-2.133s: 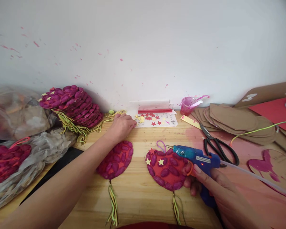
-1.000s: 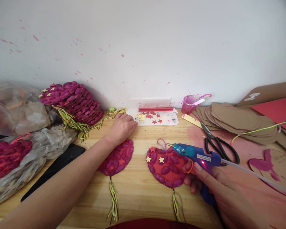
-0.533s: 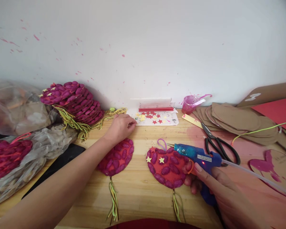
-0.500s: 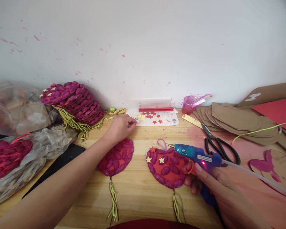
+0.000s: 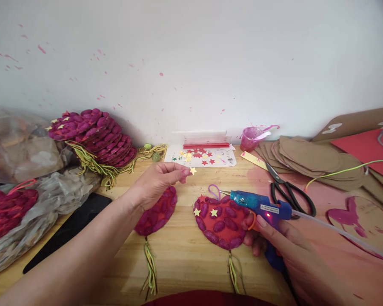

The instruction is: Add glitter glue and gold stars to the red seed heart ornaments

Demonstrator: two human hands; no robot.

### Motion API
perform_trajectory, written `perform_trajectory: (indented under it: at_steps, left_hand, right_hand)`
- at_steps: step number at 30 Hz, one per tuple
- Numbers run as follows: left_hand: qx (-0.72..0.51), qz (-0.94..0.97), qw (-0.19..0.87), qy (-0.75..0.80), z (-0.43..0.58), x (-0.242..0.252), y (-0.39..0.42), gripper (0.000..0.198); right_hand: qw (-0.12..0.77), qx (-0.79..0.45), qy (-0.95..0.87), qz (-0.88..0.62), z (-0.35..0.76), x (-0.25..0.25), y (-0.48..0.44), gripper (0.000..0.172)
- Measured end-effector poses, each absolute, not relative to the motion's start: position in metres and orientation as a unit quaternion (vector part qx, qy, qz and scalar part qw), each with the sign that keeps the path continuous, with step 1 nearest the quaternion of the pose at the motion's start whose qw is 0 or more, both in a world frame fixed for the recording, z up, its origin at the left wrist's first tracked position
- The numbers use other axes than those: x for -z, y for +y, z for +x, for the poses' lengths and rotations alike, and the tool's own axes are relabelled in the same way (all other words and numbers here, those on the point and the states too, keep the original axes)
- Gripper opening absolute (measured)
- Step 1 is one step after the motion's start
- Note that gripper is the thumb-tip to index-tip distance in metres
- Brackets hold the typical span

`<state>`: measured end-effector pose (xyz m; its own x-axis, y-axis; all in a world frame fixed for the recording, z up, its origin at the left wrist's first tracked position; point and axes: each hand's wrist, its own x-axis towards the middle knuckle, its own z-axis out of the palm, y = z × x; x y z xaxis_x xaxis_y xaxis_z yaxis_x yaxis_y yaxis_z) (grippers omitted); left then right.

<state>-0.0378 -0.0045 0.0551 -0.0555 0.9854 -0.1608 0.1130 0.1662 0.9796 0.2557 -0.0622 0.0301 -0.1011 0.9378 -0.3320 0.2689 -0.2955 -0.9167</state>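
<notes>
A small yellow star (image 5: pixel 193 171) is pinched between the thumb and fingertips of my left hand (image 5: pixel 162 180), held above the table. Partly hidden beneath that hand lies a red disc with purple lumps (image 5: pixel 161 212) and a yarn tassel. My right hand (image 5: pixel 284 238) grips a blue glue gun (image 5: pixel 258 203) with a lit red light and a clear glue stick in its back. Its nozzle points left over a second lumpy disc (image 5: pixel 219 225), near a purple loop (image 5: pixel 214 191). Two yellow stars and a red one sit on this disc's upper left.
Loose red and yellow stars lie on a white sheet (image 5: pixel 201 162) by the wall. Black-handled scissors (image 5: pixel 287 187), cardboard discs (image 5: pixel 309 155) and a pink-stained cup (image 5: pixel 250 138) are at right. A stack of purple discs (image 5: pixel 98 136) and plastic bags (image 5: pixel 22 144) are at left.
My left hand has drawn back from the white sheet toward me, and a yellow star now shows in its fingertips. My right hand keeps the glue gun almost where it was.
</notes>
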Motion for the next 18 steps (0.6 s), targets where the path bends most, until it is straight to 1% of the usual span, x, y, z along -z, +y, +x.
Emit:
perform_trajectory:
  at_steps: [3,6,8,10,11,13,15,18]
  left_hand:
    - [-0.444,0.469,0.502,0.576,-0.035,-0.059,-0.021,0.028]
    - [-0.418,0.514,0.46,0.591,-0.026,-0.061,-0.046,0.026]
    - [-0.394,0.589,0.385,0.591,-0.016,-0.059,-0.067,0.022]
    - [-0.398,0.684,0.267,0.551,-0.003,-0.053,-0.089,0.013]
    - [-0.393,0.73,0.217,0.515,0.003,-0.049,-0.099,0.012]
    - [-0.363,0.807,0.126,0.448,0.012,-0.039,-0.116,0.017]
    - [-0.322,0.863,0.055,0.387,0.015,-0.03,-0.129,0.021]
    - [-0.282,0.9,-0.004,0.332,0.014,-0.023,-0.136,0.027]
  right_hand:
    - [0.299,-0.582,-0.491,-0.576,0.256,-0.031,-0.065,0.051]
    - [0.309,-0.611,-0.46,-0.565,0.255,-0.03,-0.066,0.044]
    - [0.324,-0.622,-0.445,-0.557,0.255,-0.028,-0.065,0.041]
    - [0.338,-0.628,-0.443,-0.544,0.254,-0.026,-0.065,0.04]
    - [0.342,-0.627,-0.447,-0.539,0.254,-0.025,-0.065,0.04]
    - [0.339,-0.621,-0.462,-0.535,0.255,-0.025,-0.067,0.04]
    - [0.313,-0.607,-0.493,-0.54,0.257,-0.03,-0.071,0.042]
    - [0.238,-0.56,-0.564,-0.558,0.26,-0.043,-0.081,0.049]
